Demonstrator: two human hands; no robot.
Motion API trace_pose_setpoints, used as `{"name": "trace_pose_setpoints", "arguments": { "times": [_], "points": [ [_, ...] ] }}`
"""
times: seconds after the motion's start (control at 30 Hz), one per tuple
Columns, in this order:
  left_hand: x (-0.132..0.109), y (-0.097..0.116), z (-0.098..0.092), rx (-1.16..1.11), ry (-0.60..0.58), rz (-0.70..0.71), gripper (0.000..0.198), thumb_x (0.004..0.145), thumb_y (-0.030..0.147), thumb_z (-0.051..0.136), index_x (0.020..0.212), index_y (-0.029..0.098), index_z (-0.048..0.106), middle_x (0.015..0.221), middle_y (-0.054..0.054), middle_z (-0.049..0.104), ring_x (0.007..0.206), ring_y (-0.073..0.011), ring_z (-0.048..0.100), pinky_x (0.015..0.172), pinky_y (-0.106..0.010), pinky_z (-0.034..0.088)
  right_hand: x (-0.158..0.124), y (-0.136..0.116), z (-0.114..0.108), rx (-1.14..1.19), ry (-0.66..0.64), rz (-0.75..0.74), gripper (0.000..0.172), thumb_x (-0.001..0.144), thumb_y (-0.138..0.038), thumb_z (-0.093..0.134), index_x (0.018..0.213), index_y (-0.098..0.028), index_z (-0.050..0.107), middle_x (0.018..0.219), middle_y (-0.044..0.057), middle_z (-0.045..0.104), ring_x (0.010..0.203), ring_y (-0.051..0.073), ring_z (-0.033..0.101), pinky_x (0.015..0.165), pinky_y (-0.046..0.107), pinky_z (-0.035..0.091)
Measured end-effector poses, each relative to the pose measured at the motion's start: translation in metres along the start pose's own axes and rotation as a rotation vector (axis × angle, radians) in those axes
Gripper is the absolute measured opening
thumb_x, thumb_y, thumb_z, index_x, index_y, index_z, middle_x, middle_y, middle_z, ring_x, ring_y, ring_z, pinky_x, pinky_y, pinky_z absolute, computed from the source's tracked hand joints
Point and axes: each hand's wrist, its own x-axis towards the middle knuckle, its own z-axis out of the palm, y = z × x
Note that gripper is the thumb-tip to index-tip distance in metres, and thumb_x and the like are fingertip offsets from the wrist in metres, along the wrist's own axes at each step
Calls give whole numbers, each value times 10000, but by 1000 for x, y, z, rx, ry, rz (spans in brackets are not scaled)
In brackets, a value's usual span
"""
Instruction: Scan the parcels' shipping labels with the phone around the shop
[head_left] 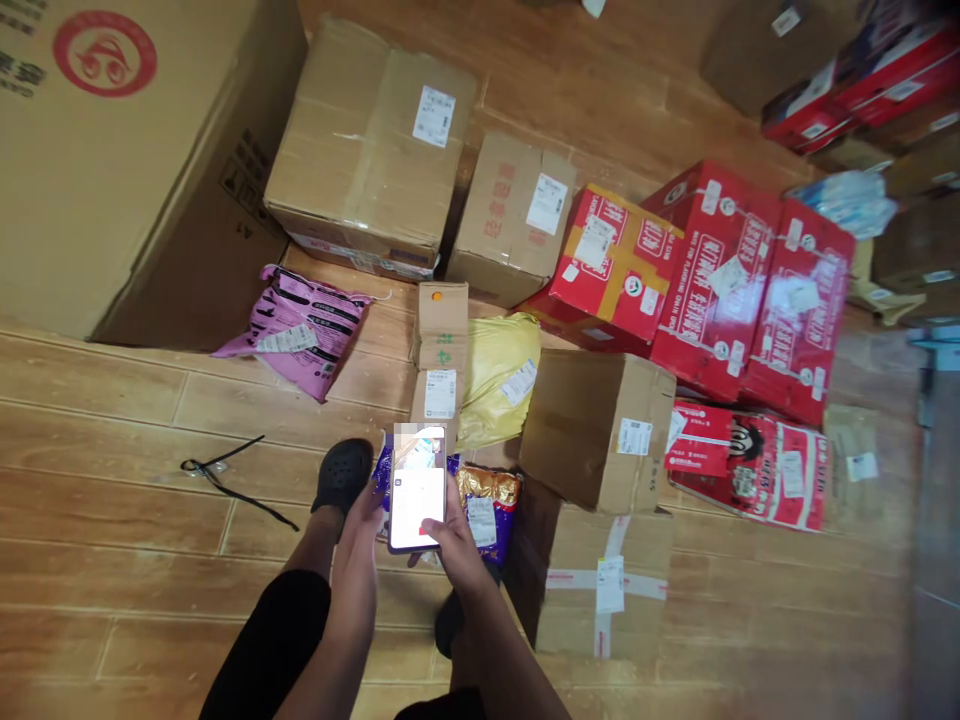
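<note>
A phone (418,490) with a bright screen is held upright in the middle of the view. My right hand (456,530) grips its right side, the thumb on the lower part of the screen. At the left, my left hand (361,525) is beside the phone and a purple package (384,475); its fingers are mostly hidden, so its hold cannot be made out. Just behind the phone and my right hand lies a gold and purple package (486,505) with a white label. A narrow carton (441,345) and a yellow bag (499,375) lie beyond the phone.
Large cartons (367,140) stand at the back, with a huge box (135,150) at the left. Red boxes (720,280) and a taped carton (577,600) are at the right. A pink bag (307,330) and black cord (240,490) lie on the wooden floor (112,560).
</note>
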Motion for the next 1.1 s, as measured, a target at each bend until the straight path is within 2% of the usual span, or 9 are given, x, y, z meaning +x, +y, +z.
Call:
{"name": "trace_pose_setpoints", "arguments": {
  "times": [0.13,0.2,0.27,0.37,0.5,0.73,0.87,1.03,1.1],
  "points": [
    [-30,-47,-16,-48,230,-522,383,791,348,470,1147,225,542,1279,-97,571,1246,-268,491,1038,-437,349,15,6,-9,-22,63,-30,833,665,-231,628,1411,-346,277,1127,25,642,721,197,656,431,275,550],
    [-39,-78,-24,-88,189,-766,304,802,330,467,1077,233,555,1235,-100,589,1214,-261,519,925,-389,417,27,10,-16,-33,100,-59,804,664,-231,631,1396,-336,314,1133,21,642,818,217,657,517,300,581],
    [-40,-103,-26,-138,126,-885,251,788,335,502,1006,237,576,1161,-93,616,1149,-242,561,794,-331,447,40,12,-23,-48,116,-69,779,666,-239,637,1382,-326,343,1118,23,649,858,229,652,538,308,586],
    [-34,-121,-16,-142,82,-836,259,737,318,547,976,233,601,1042,-77,637,1006,-221,610,708,-300,441,60,10,-32,-62,137,-85,745,660,-264,647,1354,-334,384,1109,20,653,814,219,648,481,286,570],
    [-26,-116,0,-70,89,-689,327,666,296,575,982,223,618,942,-61,632,890,-208,603,677,-293,419,80,4,-39,-64,144,-152,696,671,-295,660,1323,-336,420,1063,13,662,769,197,636,441,250,554],
    [-25,-109,-5,-176,111,-753,327,679,298,582,996,225,614,1051,-80,631,970,-207,598,729,-299,428,92,-4,-40,-85,117,-166,692,682,-320,663,1324,-349,406,1085,13,645,653,169,624,334,211,483],
    [-25,-103,1,-153,138,-723,311,672,341,588,958,226,630,1019,-79,650,960,-220,611,738,-320,416,92,-5,-41,-101,106,-179,672,684,-318,661,1314,-326,428,1065,13,663,737,201,646,444,273,557],
    [-28,-89,10,-169,175,-729,272,682,314,563,927,211,621,973,-74,625,928,-200,575,710,-303,382,92,-6,-42,-125,132,-213,645,696,-299,653,1308,-301,447,1142,2,658,1027,226,611,755,337,584],
    [-28,-84,11,-181,178,-738,243,704,299,553,921,210,618,958,-63,612,906,-185,560,707,-295,370,92,-6,-42,-128,137,-222,655,698,-287,648,1319,-297,440,1134,-2,665,1021,217,613,753,317,580]
  ]
}}
